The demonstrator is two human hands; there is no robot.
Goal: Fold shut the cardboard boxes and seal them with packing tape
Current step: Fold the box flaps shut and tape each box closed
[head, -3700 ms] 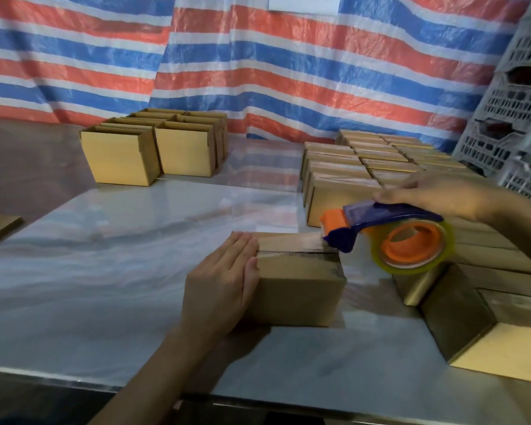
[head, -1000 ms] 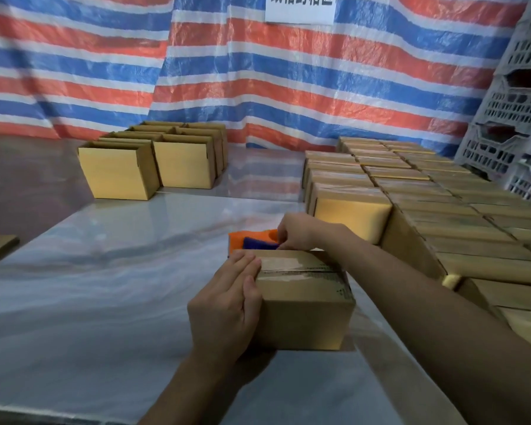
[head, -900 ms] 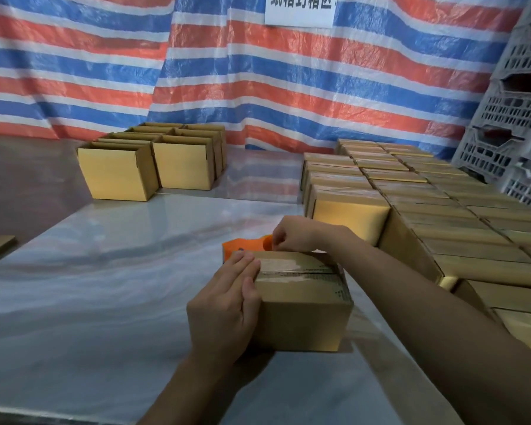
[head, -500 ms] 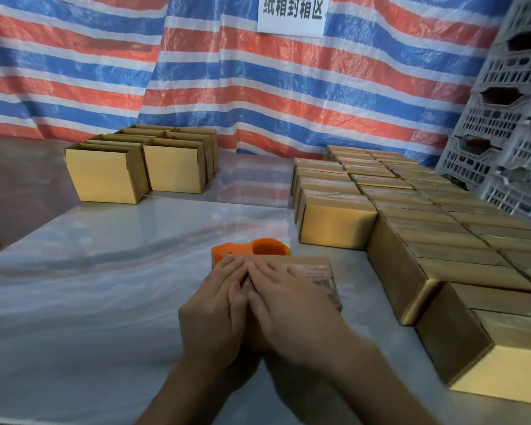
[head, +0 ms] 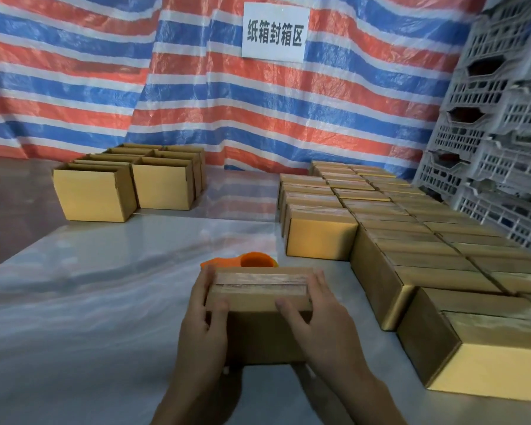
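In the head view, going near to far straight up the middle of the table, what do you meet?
Left hand and right hand gripping the taped box → orange tape dispenser lying just behind it → bare table → striped tarp with the paper sign.

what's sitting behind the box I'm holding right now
An orange tape dispenser lies on the table just behind the box, which both hands grip. Only its orange top shows; the box hides the rest.

Head camera looks forward and down, close over the table [head: 105, 302].
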